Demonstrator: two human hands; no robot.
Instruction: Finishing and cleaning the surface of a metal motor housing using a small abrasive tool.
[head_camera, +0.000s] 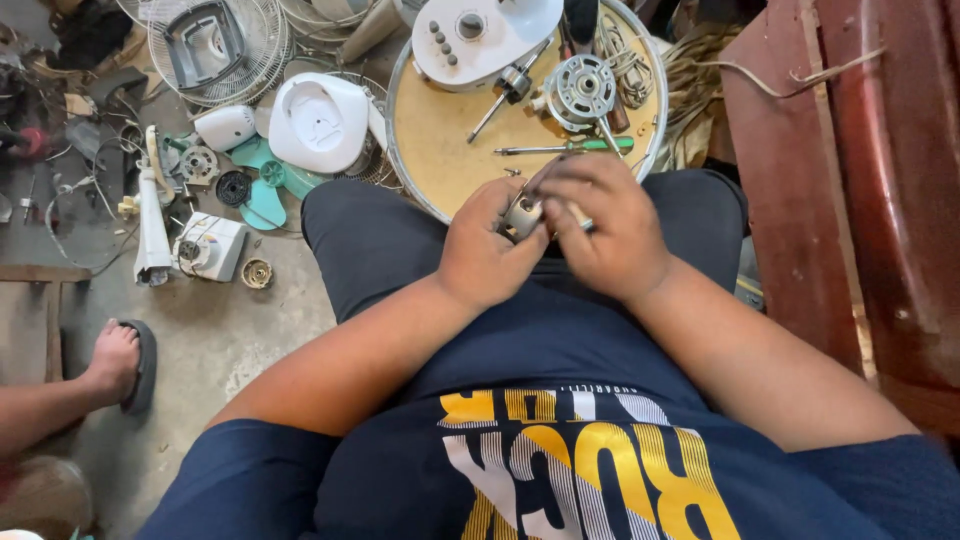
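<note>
1. The left hand (483, 250) and the right hand (603, 228) meet over the person's lap, just on the near side of the round tan tray with a shiny metal rim (420, 190).
2. Both hands pinch one small round silver metal part (522, 215). The fingers of each hand are closed tight on it, one hand on each side.
3. The part is mostly hidden by the fingers, so it may be a little motor piece, but that is hard to tell.
4. On the tray, just past the hands, lies a thin screwdriver with a green handle (566, 147).
5. Farther back on the tray sits a round grey motor with copper wire inside (580, 92).
6. At the far edge of the tray rests a white plastic fan body with small round buttons (480, 35).
7. To the left of the tray, on the floor, sits a white rounded plastic cover (320, 120).
8. Beside that cover lies a teal plastic fan blade (262, 180).
9. Far left of the tray, behind it, leans a white wire fan guard (215, 50).
10. Well to the left of the tray, near the bottom edge, another person's foot in a dark sandal (118, 362) rests on the floor.
</note>
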